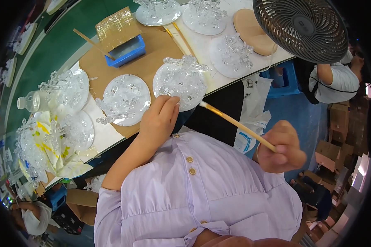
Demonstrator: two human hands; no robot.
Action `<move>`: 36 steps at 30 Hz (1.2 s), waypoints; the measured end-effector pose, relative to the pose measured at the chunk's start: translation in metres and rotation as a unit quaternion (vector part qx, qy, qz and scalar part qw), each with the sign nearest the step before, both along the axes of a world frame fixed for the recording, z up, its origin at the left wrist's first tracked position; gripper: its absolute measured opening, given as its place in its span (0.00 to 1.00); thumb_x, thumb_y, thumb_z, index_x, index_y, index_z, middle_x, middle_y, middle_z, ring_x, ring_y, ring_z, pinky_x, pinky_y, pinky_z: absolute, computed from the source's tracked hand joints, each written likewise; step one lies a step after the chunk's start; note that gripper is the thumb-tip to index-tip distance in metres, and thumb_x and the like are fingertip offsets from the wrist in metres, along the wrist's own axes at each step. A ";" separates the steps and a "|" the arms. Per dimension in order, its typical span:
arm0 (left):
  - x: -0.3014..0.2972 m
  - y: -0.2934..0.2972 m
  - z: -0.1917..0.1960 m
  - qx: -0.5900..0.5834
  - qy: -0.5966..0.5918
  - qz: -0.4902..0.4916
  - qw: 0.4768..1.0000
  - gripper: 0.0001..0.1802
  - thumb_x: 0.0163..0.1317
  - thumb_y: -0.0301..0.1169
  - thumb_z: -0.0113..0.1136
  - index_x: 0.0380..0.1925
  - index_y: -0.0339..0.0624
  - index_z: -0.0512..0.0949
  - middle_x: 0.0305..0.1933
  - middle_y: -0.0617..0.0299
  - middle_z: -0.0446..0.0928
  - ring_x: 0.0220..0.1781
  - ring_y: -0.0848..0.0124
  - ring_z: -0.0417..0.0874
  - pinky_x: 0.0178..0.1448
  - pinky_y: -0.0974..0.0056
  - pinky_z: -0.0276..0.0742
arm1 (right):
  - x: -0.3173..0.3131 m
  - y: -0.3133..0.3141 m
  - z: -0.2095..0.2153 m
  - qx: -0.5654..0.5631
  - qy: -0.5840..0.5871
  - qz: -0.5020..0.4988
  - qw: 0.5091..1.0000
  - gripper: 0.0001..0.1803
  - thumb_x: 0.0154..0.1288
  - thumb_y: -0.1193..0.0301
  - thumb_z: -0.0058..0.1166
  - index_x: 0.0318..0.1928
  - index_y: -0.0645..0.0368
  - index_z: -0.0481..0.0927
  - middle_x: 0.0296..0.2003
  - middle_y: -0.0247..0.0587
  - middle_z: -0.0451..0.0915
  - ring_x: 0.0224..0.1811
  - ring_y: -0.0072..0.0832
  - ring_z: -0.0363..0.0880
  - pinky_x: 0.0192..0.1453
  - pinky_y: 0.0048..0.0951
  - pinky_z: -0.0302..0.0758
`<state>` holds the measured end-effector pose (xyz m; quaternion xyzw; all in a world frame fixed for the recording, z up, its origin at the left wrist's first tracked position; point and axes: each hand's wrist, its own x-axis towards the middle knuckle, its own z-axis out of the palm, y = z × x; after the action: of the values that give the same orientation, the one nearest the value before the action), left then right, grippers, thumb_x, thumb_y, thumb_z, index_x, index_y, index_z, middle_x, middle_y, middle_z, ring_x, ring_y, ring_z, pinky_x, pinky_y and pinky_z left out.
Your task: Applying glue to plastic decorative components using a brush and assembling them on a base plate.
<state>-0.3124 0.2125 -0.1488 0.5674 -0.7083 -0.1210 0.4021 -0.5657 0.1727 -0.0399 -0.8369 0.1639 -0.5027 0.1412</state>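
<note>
Two hands busy at the edge of the brown tabletop [150, 66]. Left hand [158, 119] wrapped around the near rim of a clear round glass disc topped with a cluster of clear glass figures [180, 82], fingers curled up over the edge, disc tilted toward the body and hanging partly off the tabletop. Right hand [281, 147] clenched in a fist on the lower end of a thin wooden-handled brush [237, 123], pale tip just touching the disc's lower right rim. Probably light but brittle, that glass piece, smooth and likely slippery; flat rim looks the safest place to hold, well away from the thin spiky figures on top. More clear glass discs [125, 99] lying just left of it, another group [231, 55] on white paper farther back. Blue plastic tray [127, 51] with cardboard across it near the far side, dark round fan [301, 26] overhead at right, another person's arm beyond it
</note>
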 end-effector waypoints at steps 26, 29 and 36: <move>-0.002 0.000 0.005 0.023 -0.024 0.002 0.999 0.11 0.54 0.22 0.63 0.39 0.39 0.78 0.35 0.58 0.76 0.29 0.63 0.81 0.30 0.65 0.77 | 0.045 -0.029 -0.050 -0.004 0.143 0.002 0.990 0.09 0.56 0.79 0.56 0.36 0.61 0.70 0.28 0.43 0.78 0.18 0.32 0.68 0.21 0.29 0.63; -0.002 0.000 0.007 0.022 -0.029 0.001 0.999 0.11 0.54 0.22 0.63 0.39 0.39 0.78 0.35 0.58 0.76 0.30 0.63 0.81 0.30 0.65 0.77 | 0.046 -0.028 -0.050 -0.004 0.134 -0.003 0.991 0.09 0.56 0.79 0.56 0.36 0.62 0.70 0.27 0.43 0.77 0.18 0.32 0.68 0.21 0.29 0.63; -0.003 0.000 0.007 0.021 -0.025 -0.001 0.999 0.11 0.55 0.22 0.63 0.39 0.38 0.78 0.35 0.58 0.76 0.30 0.63 0.81 0.30 0.64 0.77 | 0.047 -0.030 -0.046 -0.003 0.137 -0.002 0.991 0.09 0.56 0.79 0.56 0.36 0.62 0.70 0.27 0.44 0.77 0.17 0.33 0.68 0.21 0.30 0.64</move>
<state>-0.3156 0.2120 -0.1413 0.5774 -0.7163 -0.1220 0.3723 -0.5185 0.1428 -0.0863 -0.8981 0.1819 -0.3840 0.1134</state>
